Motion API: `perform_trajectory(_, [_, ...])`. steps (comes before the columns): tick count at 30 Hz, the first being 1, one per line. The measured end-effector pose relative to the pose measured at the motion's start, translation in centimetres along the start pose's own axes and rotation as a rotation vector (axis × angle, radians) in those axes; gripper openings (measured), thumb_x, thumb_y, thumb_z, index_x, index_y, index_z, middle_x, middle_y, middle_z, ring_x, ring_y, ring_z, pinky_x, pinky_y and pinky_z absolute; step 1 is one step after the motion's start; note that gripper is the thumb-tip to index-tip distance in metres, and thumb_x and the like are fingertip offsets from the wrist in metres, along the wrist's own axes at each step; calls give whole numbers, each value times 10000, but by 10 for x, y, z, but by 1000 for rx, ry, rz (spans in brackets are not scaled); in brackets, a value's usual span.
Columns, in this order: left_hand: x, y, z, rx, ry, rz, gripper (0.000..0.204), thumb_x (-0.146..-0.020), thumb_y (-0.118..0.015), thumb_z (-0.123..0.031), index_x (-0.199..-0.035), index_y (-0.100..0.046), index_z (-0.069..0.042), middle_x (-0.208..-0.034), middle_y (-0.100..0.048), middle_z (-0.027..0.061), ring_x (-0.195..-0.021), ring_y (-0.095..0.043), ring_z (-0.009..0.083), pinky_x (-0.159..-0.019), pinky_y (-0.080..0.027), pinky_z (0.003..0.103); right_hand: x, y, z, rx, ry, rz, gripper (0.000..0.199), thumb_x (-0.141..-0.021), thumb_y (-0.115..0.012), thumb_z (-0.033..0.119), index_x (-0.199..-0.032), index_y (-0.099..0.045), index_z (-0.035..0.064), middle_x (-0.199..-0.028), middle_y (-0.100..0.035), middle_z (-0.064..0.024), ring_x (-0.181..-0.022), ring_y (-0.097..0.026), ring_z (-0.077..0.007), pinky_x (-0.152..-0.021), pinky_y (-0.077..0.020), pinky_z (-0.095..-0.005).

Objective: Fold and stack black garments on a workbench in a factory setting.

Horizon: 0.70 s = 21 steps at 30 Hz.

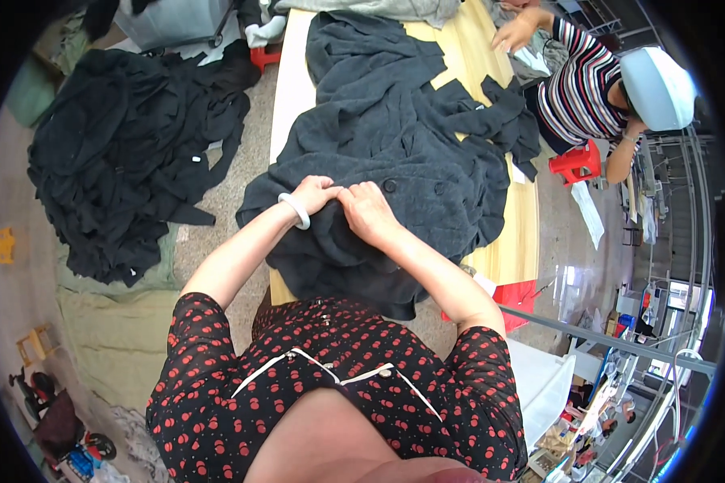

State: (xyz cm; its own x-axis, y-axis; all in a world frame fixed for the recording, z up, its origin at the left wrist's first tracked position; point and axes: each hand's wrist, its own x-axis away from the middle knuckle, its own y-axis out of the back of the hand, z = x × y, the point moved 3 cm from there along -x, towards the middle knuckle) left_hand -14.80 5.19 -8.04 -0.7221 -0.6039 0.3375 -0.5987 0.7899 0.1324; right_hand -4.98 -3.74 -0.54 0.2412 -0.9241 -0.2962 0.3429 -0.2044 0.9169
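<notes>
A dark grey coat (395, 145) with round dark buttons lies bunched across the table and hangs over its near edge. My left hand (314, 194), with a white bangle at the wrist, pinches the coat's cloth near the middle. Right beside it, my right hand (369, 212) is closed on the same cloth, and the fingertips of both hands nearly meet. Folds hide exactly which part of the coat lies between the fingers. More dark cloth stretches away to the table's far end.
The pale wooden table (503, 262) runs away from me. On the floor at left sits a big heap of dark garments (137, 153). A person in a striped top (580, 88) is at the far right, by a red stool (576, 163). A grey bin (169, 24) stands far left.
</notes>
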Motion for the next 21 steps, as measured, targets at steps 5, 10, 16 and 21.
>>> perform_trajectory(5, [3, 3, -17, -419, -130, -13, 289, -800, -506, -253, -735, -571, 21, -718, -592, 186, -713, -588, 287, -666, -440, 377, 7, -2, -8, 104, -4, -30, 64, -711, -549, 79, -750, -504, 54, -669, -480, -83, -667, -479, -243, -650, -377, -344])
perform_trajectory(10, [9, 5, -28, -451, -49, 269, 470, -752, -541, -391, -897, -526, 56, -969, -546, 256, -946, -512, 378, -814, -407, 395, 10, -4, -10, 158, 57, -8, 55, -711, -512, 94, -692, -470, 65, -656, -467, -74, -669, -474, -220, -652, -371, -323])
perform_trajectory(16, [28, 6, -31, -738, -200, 78, 469, -733, -595, -375, -892, -520, 60, -961, -549, 247, -929, -528, 364, -802, -424, 405, -2, -7, -4, 74, 124, 23, 78, -693, -535, 92, -722, -471, 59, -667, -479, -91, -672, -485, -244, -650, -379, -344])
perform_trajectory(21, [27, -10, -30, -649, -192, 112, 306, -735, -505, -225, -824, -539, 65, -889, -561, 266, -876, -539, 393, -775, -431, 442, 0, -2, -10, 98, 107, 116, 32, -698, -493, 84, -695, -480, 55, -668, -507, -100, -677, -505, -253, -657, -386, -352])
